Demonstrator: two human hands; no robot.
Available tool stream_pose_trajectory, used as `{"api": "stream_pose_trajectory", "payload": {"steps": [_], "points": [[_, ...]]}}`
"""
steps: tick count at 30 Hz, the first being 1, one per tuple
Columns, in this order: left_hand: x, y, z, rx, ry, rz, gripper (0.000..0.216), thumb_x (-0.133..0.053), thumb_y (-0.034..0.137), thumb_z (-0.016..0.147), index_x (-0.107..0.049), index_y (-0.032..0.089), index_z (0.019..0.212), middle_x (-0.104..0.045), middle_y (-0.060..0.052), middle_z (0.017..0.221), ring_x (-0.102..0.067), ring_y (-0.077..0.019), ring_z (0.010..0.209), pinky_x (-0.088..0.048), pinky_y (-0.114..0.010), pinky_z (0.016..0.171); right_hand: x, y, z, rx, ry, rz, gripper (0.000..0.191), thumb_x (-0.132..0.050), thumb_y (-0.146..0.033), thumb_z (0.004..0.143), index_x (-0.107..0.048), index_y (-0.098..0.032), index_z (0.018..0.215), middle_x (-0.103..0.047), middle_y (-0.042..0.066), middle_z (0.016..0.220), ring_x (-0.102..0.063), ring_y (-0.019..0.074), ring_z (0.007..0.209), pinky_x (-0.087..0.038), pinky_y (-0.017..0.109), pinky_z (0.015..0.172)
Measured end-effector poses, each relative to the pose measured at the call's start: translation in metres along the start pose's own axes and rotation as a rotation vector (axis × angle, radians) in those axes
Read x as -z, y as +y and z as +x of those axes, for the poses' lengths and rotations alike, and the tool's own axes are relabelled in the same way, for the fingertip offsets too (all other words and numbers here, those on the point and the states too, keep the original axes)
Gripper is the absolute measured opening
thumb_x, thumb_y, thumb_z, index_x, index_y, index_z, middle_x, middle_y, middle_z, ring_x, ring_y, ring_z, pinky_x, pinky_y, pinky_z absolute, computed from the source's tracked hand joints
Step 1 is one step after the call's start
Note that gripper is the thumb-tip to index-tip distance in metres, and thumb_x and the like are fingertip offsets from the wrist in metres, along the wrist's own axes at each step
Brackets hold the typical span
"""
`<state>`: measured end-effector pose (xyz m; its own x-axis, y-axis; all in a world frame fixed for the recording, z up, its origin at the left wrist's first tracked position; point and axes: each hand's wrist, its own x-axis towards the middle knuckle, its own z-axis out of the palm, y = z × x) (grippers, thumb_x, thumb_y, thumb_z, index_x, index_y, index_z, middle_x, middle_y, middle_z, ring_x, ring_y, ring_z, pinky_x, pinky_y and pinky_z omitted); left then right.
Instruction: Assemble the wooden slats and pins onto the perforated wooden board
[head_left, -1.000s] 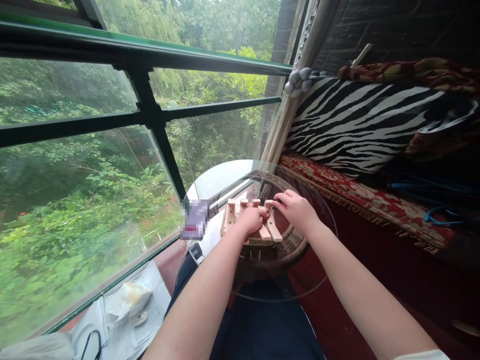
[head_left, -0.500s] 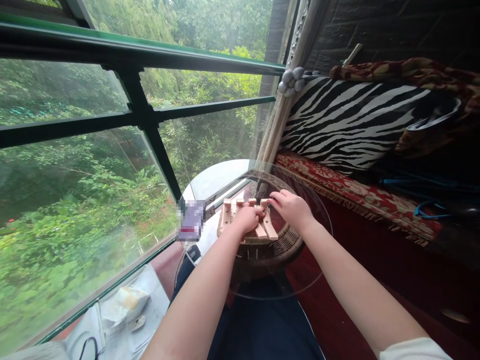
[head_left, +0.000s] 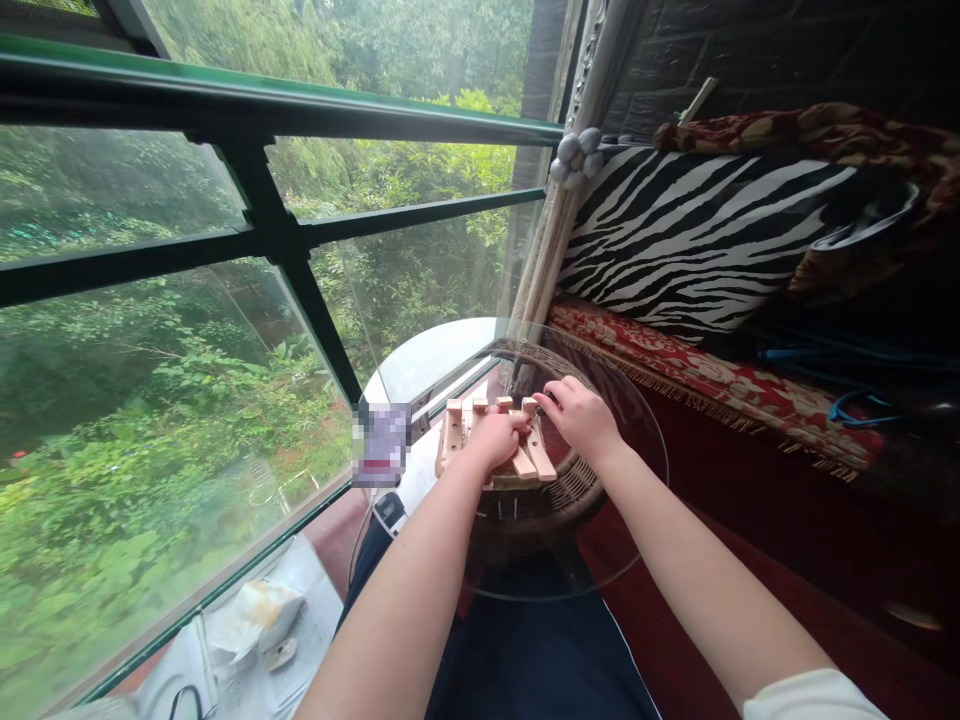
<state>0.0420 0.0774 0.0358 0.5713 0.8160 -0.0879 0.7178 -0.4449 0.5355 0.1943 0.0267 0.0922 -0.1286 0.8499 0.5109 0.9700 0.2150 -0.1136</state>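
Several pale wooden pieces with small dark holes, one of them a slat (head_left: 543,455) at the right, lie side by side on a round glass table (head_left: 634,545). My left hand (head_left: 498,440) rests over the middle pieces, its fingers closed against the wood near the right slat. Just right of it, my right hand (head_left: 582,420) is pinched at the far end of that slat. Something small and dark shows at its fingertips, too small to name. The left palm hides part of the middle pieces.
A blurred-out purple object (head_left: 381,445) is at the table's left edge. Papers and a crumpled wrapper (head_left: 259,612) lie at lower left beside the window frame (head_left: 279,232). A zebra-striped cloth (head_left: 697,240) and a red floral cover (head_left: 750,385) are at the right.
The view has shifted slightly. Both hands keep nearly the same place over the wooden pieces; the right hand has turned only a little.
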Motion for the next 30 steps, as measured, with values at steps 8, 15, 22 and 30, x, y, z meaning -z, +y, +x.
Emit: {"api": "stream_pose_trajectory", "payload": {"steps": [8, 15, 22, 30], "points": [[-0.0014, -0.0008, 0.0007, -0.003, 0.01, -0.002, 0.034, -0.043, 0.022, 0.084, -0.068, 0.027, 0.107, -0.057, -0.007, 0.107, -0.058, -0.0181, 0.094, -0.043, -0.028, 0.092, -0.0075, 0.0046, -0.0027, 0.111, -0.077, 0.086, 0.047, -0.03, -0.022, 0.093, -0.038, -0.017, 0.139, -0.061, 0.012, 0.108, -0.06, 0.0224, 0.091, -0.049, 0.035, 0.079], [0.0026, 0.0027, -0.0026, -0.006, 0.017, -0.001, 0.035, -0.042, 0.022, 0.084, -0.067, 0.027, 0.108, -0.057, -0.007, 0.108, -0.059, -0.0178, 0.088, -0.044, -0.028, 0.091, -0.0023, -0.0009, -0.002, -0.037, -0.018, -0.047, 0.033, -0.047, -0.046, 0.088, -0.063, -0.018, 0.08, -0.061, 0.009, 0.081, -0.06, 0.0193, 0.073, -0.046, 0.028, 0.065], [0.0051, 0.0061, -0.0052, 0.007, 0.004, -0.023, 0.035, -0.043, 0.021, 0.084, -0.067, 0.026, 0.109, -0.059, -0.007, 0.107, -0.059, -0.018, 0.09, -0.043, -0.028, 0.09, -0.011, 0.0039, -0.0069, 0.063, -0.026, 0.136, 0.043, -0.034, -0.03, 0.093, -0.044, -0.017, 0.133, -0.055, 0.014, 0.127, -0.052, 0.0247, 0.115, -0.045, 0.04, 0.093], [0.0043, 0.0052, -0.0038, -0.007, -0.002, -0.043, 0.036, -0.043, 0.02, 0.082, -0.067, 0.027, 0.109, -0.062, -0.006, 0.1, -0.058, -0.0198, 0.093, -0.044, -0.028, 0.088, -0.003, 0.003, 0.0014, -0.098, -0.103, 0.003, 0.035, -0.047, -0.047, 0.088, -0.066, -0.018, 0.091, -0.069, 0.01, 0.079, -0.064, 0.023, 0.075, -0.047, 0.032, 0.068]]}}
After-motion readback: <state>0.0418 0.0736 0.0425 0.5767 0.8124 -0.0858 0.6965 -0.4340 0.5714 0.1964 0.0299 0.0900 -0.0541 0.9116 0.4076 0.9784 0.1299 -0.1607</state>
